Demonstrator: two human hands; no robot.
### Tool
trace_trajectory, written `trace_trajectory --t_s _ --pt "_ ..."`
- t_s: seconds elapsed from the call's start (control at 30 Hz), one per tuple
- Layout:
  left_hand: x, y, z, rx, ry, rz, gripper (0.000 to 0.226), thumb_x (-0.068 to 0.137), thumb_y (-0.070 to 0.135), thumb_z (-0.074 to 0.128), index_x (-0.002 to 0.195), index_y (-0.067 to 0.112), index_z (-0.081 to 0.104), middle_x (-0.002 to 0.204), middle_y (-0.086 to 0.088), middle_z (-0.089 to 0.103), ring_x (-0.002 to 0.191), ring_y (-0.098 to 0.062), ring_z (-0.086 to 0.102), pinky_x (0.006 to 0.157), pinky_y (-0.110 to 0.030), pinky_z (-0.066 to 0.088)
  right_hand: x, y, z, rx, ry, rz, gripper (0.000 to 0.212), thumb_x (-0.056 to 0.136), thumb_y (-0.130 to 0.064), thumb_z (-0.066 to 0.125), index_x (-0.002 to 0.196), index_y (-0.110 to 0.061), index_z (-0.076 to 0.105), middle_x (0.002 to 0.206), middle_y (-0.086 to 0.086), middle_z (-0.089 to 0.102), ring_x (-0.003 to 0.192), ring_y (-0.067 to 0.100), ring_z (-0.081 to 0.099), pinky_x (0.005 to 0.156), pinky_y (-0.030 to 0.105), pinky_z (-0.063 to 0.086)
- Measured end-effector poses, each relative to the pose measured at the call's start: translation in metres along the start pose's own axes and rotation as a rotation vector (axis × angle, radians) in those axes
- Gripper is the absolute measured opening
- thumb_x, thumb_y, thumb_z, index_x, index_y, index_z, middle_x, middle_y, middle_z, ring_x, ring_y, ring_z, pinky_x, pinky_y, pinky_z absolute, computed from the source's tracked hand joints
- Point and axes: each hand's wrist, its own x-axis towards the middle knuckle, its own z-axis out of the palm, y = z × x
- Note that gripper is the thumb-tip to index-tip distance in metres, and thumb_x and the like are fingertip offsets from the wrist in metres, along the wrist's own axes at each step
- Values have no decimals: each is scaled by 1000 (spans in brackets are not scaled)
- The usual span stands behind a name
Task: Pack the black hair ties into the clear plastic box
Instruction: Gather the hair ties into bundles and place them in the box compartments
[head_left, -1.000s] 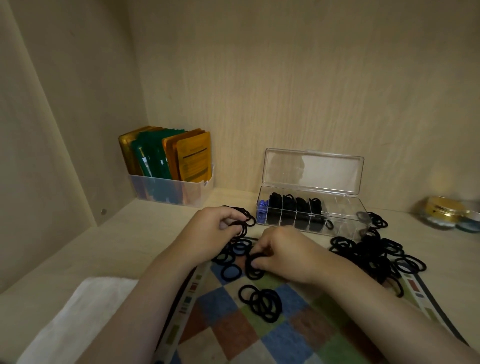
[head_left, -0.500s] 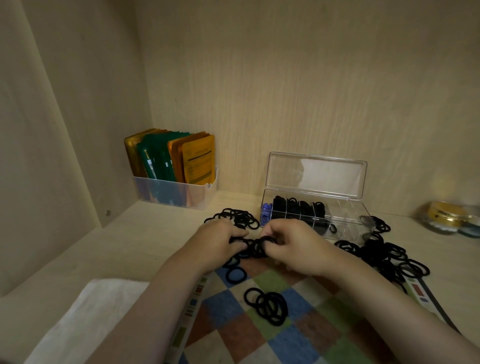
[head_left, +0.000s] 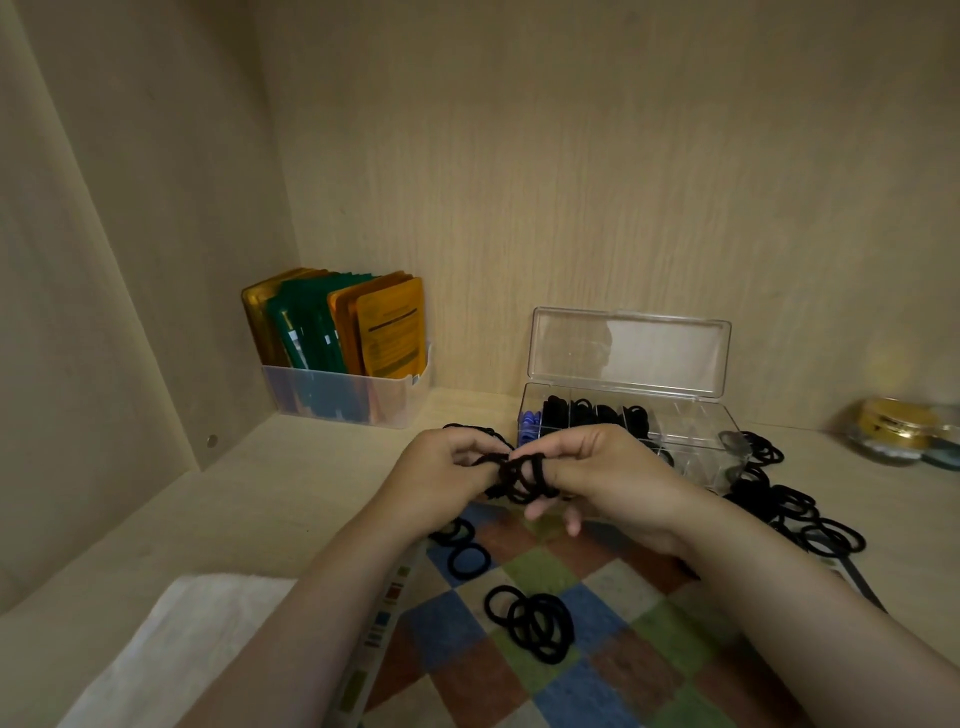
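Now raised above the checked mat's far edge, your left hand and right hand both pinch bundled black hair ties; boxing follows.

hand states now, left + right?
Left hand: closed, pinching the bunch of black hair ties.
Right hand: closed, holding the same bunch.

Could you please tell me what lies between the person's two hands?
A bunch of black hair ties, held by both the left hand and the right hand, as the head view shows.
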Motion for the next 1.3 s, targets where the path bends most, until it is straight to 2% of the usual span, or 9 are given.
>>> trace_trajectory --t_s 0.3,0.43,0.6,0.7,0.8,0.93,1.03,1.17,1.3 --pt "-1 3 8 -177 -185 -217 25 99 17 58 119 21 73 78 -3 67 69 -12 57 58 -20 46 11 17 12 -182 206 -116 23 92 -4 65 94 -21 80 79 24 74 65 39 65 48 34 53" --pt "-4 14 12 -475 -251 -328 37 104 21 43 131 2 58 101 -17 60 76 -18 58 63 -24 47 11 21 14 -355 313 -187 28 92 -8 65 96 -32 79 71 5 76 56 18 66 51 31 55" --pt "-7 4 6 -201 -251 -106 26 104 19 49 115 25 72 104 3 75 92 -11 66 77 -24 52 12 32 19 -829 431 -448 26 91 -28 67 113 -41 72 97 -17 76 85 -3 68 77 23 56" --pt "-5 0 0 -14 -165 -55 30 103 18 48 117 31 72 108 3 76 95 -25 70 82 -34 56 12 27 16 -804 340 -388 29 92 -33 67 118 -44 69 104 -21 74 87 -10 65 79 18 54" --pt "-5 -4 -5 131 -122 -17 29 102 21 52 121 34 70 104 5 77 78 -18 70 88 -43 57 10 22 13 -631 192 -292 36 91 -23 70 123 -39 67 93 -16 73 61 -8 63 66 15 49" --pt "-8 3 -5 -15 -130 -10 35 100 10 56 132 23 61 103 6 74 62 0 66 71 -20 57 11 21 10 -469 231 -227 27 85 -16 77 110 -24 73 86 4 72 48 13 61 47 20 46" --pt "-9 4 -4 -95 -128 -9 32 99 15 58 130 23 63 109 3 74 71 -3 70 71 -19 58 9 16 11 -329 293 -199 12 81 -14 81 89 -11 73 75 9 73 43 13 57 37 16 38" --pt "-12 -2 -2 -18 -250 -6 37 98 24 61 135 28 62 125 9 70 97 -14 71 81 -25 56 10 19 14 -331 342 -187 11 79 -16 83 77 -8 75 61 6 67 41 8 53 41 19 41" --pt "-11 1 -6 76 -188 -30 39 101 17 56 138 27 59 120 9 70 76 -7 67 73 -14 52 7 17 10 -368 249 -130 12 82 -22 81 92 -16 79 65 -2 70 49 11 57 45 17 43"
